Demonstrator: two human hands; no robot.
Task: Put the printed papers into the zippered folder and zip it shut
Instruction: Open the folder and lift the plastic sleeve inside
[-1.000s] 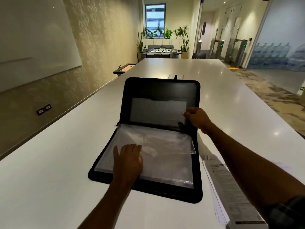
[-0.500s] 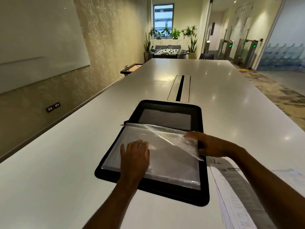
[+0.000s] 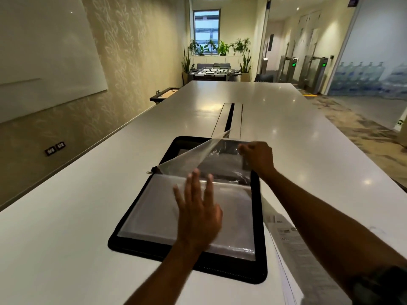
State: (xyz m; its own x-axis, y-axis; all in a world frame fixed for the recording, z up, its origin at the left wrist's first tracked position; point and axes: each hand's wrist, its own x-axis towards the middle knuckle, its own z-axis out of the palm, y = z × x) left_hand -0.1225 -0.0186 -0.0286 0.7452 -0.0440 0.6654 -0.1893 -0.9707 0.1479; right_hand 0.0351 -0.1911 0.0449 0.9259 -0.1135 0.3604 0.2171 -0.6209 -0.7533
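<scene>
A black zippered folder [image 3: 123, 243] lies open flat on the white table, with clear plastic sleeves [image 3: 154, 208] stacked in its near half. My right hand [image 3: 257, 157] pinches the far edge of one clear sleeve [image 3: 193, 157] and holds it lifted over the far half. My left hand [image 3: 198, 214] hovers just over the near sleeves, fingers spread, blurred by motion. The printed papers [image 3: 295, 245] lie on the table right of the folder, partly under my right forearm. A zipper pull [image 3: 150, 172] sticks out at the folder's left side.
The long white table [image 3: 66, 216] has a cable slot [image 3: 229, 119] down its middle beyond the folder. A wall with a whiteboard [image 3: 44, 51] runs along the left. A foosball table [image 3: 212, 72] and plants stand at the far end.
The folder's upright far cover came down flat. My right hand has taken a clear sleeve and swung it up and away from me. My left hand has lifted off the sleeves.
</scene>
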